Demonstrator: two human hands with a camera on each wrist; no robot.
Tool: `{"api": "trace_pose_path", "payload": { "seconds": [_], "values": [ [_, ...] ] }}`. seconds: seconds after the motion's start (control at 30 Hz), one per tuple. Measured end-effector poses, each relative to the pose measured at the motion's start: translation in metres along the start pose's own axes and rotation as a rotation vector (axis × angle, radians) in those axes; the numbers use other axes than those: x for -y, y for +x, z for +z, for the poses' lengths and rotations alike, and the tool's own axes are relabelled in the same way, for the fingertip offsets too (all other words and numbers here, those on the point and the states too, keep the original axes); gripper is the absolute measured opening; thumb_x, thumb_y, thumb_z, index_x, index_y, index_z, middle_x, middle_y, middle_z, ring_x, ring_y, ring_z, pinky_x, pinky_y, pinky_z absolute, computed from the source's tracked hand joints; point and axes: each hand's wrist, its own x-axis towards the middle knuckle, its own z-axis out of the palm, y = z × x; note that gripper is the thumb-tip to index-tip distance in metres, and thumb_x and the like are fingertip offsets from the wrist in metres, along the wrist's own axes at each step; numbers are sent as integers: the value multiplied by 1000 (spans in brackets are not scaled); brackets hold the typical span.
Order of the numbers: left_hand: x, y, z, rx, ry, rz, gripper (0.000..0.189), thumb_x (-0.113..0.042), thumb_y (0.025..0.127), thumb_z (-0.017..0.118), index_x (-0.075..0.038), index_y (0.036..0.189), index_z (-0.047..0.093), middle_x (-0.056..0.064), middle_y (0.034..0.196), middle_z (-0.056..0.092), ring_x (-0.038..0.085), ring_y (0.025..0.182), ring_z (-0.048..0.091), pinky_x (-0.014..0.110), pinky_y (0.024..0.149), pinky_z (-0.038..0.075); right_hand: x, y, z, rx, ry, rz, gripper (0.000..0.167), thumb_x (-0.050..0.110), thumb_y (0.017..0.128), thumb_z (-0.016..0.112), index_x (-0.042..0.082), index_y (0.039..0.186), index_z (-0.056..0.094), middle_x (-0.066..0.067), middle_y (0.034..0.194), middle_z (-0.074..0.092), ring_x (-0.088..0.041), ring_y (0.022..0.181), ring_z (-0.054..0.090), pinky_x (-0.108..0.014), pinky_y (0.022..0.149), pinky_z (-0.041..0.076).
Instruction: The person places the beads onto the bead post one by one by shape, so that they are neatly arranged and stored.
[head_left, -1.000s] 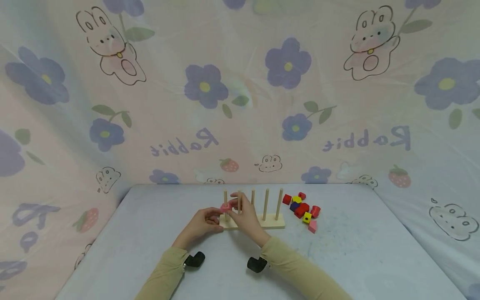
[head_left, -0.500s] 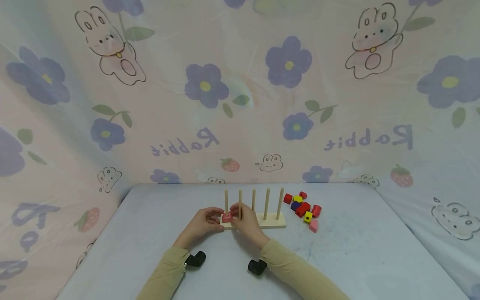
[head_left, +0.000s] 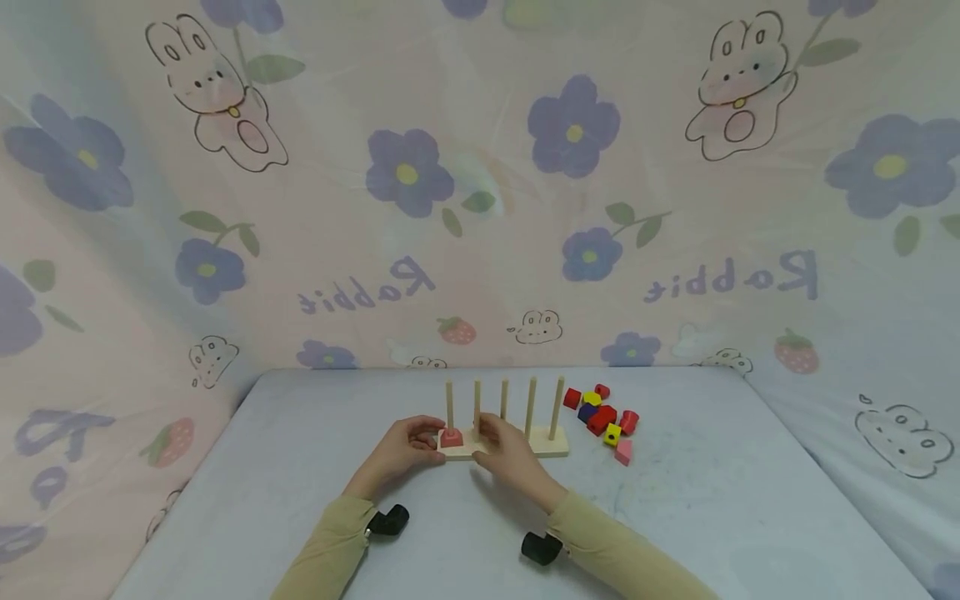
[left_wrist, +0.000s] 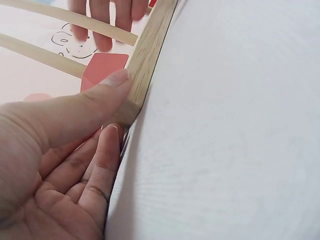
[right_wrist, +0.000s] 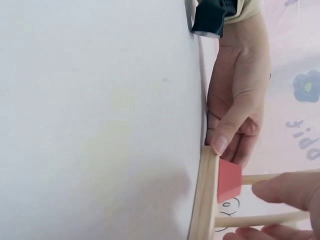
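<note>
One peg rack | left hand grips its end; right hand empty, relaxed | loose blocks rightward, toward far edge of tabletop (right hand nearer)

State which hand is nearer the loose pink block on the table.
Right. The right hand lies left of the pink block; the left hand, holding the wooden base, lies farther left.

Five-peg rack: pale wood, grained.
Trapezoid block, left peg: pinkish red.
Loose blocks, right: red, yellow, dark blue, pink.
Backdrop: pale pink; purple, yellow-centred flowers, black-outlined rabbits.
Tabletop: whitish, faintly smudged.
Sleeves: khaki.
</note>
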Motion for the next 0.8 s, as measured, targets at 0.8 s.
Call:
{"api": "trace_pose_path", "payload": {
  "seconds": [0.8],
  "values": [
    [3,-1,0,-13,42,-11,53,-3,75,80,3,122,57,11,98,64,19,82,59,23,72,51,-23,-67,-162,-163,-229,40,47,0,81,73,-1,124,54,-20,119,60,-38,109,56,-55,91,46]
  ]
}}
